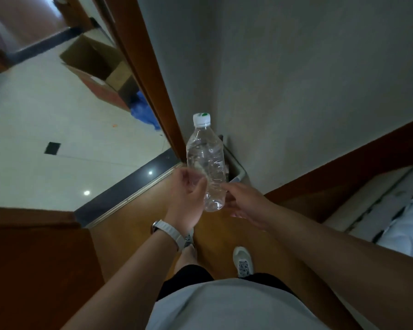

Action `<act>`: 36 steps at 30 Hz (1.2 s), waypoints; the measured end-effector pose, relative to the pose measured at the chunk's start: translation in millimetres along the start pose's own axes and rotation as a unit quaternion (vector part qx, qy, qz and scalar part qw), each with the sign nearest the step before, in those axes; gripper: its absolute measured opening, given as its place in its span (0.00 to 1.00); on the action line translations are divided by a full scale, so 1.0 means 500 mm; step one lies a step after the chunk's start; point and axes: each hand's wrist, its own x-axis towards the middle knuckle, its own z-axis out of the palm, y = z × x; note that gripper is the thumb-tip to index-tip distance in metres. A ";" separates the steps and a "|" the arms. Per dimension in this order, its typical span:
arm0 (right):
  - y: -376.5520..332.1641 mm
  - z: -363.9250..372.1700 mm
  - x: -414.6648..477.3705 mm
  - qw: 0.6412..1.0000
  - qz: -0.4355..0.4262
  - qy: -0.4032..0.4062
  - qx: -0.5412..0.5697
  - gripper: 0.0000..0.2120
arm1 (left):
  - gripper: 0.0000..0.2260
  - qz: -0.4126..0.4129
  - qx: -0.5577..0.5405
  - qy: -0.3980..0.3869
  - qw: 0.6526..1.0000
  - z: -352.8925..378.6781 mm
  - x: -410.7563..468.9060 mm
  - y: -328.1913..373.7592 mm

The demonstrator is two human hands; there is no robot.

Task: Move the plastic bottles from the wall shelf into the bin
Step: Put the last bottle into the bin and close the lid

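- The left hand (188,194) makes the grip. Its fingers curl round the lower part of the bottle (205,160), which is held nearly upright in the air with the white cap (201,118) on top.
- The right hand (244,204) is just right of the grip, fingers straight, tips at the bottle's low side. Whether they press on it I cannot tell.
- The grip sits low on a thin, clear, dented-looking body, so most of the bottle stands above it. A hard squeeze could buckle the plastic and let the bottle tip or slip out.
- The bin (239,173) is beyond the grip, mostly hidden behind the bottle, tucked between the door frame (153,86) and the wall (296,79). Only part of its rim shows.
- With so little of the opening in sight, a release made early or off to one side would likely hit the rim or the wall and bounce onto the floor (138,210).
- A bottle falling left of the grip could roll through the doorway towards the cardboard box (98,67).
- The shelf is out of view, so I cannot tell how many bottles remain.
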 end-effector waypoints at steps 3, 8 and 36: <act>-0.021 0.019 0.076 0.998 0.028 0.048 0.006 0.17 | 0.05 -0.026 0.005 -0.058 0.998 -0.009 0.091 -0.048; -0.029 0.038 0.232 0.994 0.046 0.095 -0.025 0.15 | 0.07 -0.048 0.043 -0.144 0.988 0.007 0.255 -0.145; 0.337 -0.157 0.924 0.987 0.003 0.069 -0.143 0.13 | 0.15 -0.017 0.155 -0.161 0.975 0.472 0.524 -0.767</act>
